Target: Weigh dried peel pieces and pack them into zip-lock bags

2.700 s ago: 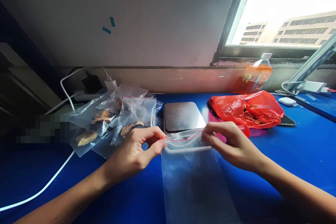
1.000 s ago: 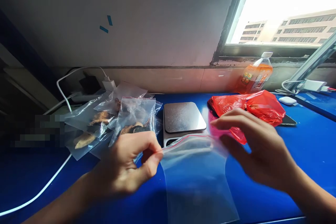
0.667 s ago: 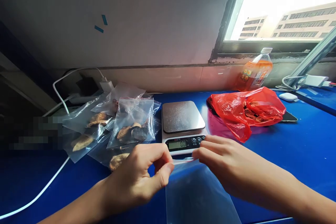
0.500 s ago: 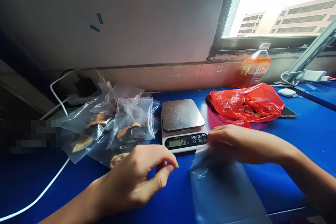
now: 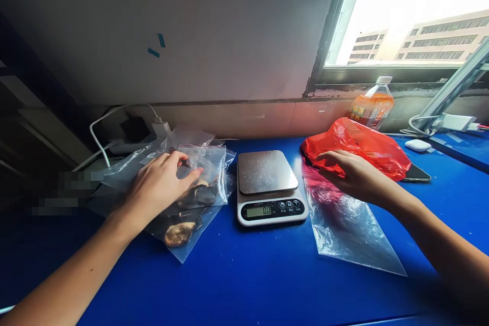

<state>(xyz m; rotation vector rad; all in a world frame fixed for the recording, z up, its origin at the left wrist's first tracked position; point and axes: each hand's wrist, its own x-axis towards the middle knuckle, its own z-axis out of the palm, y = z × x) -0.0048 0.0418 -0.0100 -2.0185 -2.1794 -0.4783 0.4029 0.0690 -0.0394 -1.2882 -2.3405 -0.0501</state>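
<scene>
My left hand (image 5: pixel 162 178) hovers over a pile of clear zip bags, its thumb and fingers apart. Beneath it, one zip bag (image 5: pixel 217 163) has brownish dried pieces that look like mushroom. A paler piece (image 5: pixel 179 233) shows in another bag at the front of the pile. My right hand (image 5: pixel 342 170) is at the near left side of a red plastic bag (image 5: pixel 367 142), fingers closed on its edge; the fingertips are partly hidden. Below that hand a flat clear plastic bag (image 5: pixel 351 237) lies on the table. Between my hands stands a digital scale (image 5: pixel 267 173) with a bare plate, its display reading about 0.0.
A bottle of orange drink (image 5: pixel 376 104) stands behind the red bag. A phone (image 5: pixel 418 173), a white earbud case (image 5: pixel 417 145) and a charger (image 5: pixel 456 122) lie at the right. At the left back, a white cable (image 5: pixel 93 137) loops from a plug. The table (image 5: pixel 229 280) is blue.
My left hand has moved left and away from me onto the zip bags. My right hand has let go of the clear bag, which now lies flat, and has reached the red bag, whose contents are now covered.
</scene>
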